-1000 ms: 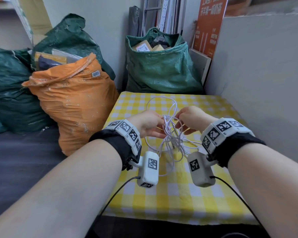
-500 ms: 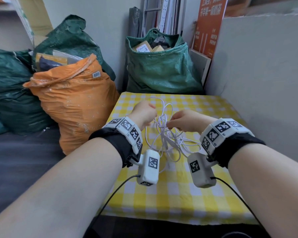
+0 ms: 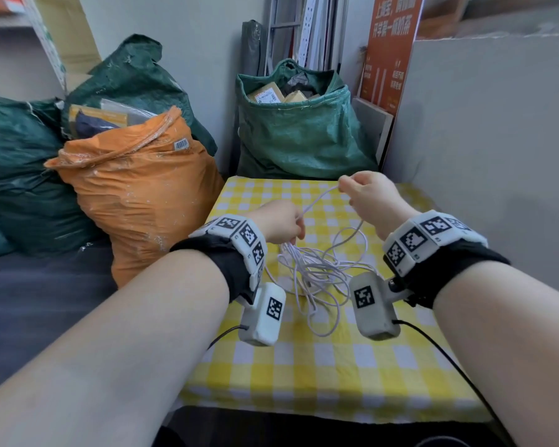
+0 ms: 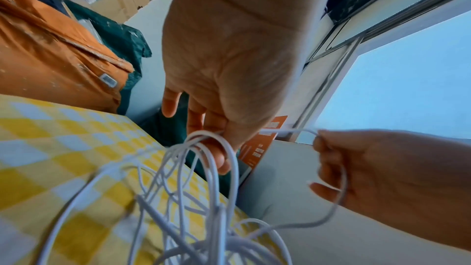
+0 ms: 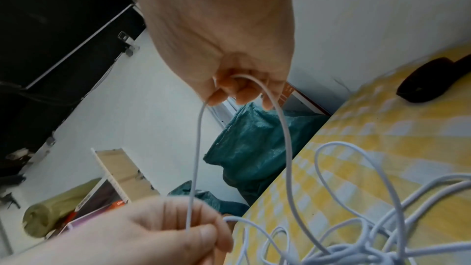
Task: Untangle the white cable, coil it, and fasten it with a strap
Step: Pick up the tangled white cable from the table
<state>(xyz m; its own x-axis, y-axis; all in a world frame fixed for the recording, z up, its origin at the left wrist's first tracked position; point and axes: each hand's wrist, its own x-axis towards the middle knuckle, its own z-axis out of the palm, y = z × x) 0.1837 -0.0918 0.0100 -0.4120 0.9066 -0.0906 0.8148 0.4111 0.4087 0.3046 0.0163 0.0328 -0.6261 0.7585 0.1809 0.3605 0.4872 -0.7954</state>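
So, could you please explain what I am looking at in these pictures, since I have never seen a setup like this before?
There is no robot here: a person works with two bare hands, wearing a camera on the head and one on each wrist. The wide picture is from the head camera, looking down at both forearms. The other two look along each hand from the wrist.

The left hand grips a bunch of loops of the white cable, while the right hand pinches one strand and holds it up and away, so a short stretch runs between the two hands. The rest of the cable is a loose tangle hanging down onto the yellow checked tablecloth.

A dark object on the cloth shows only in the right wrist view; I cannot tell what it is. An orange sack and green bags stand around the table.
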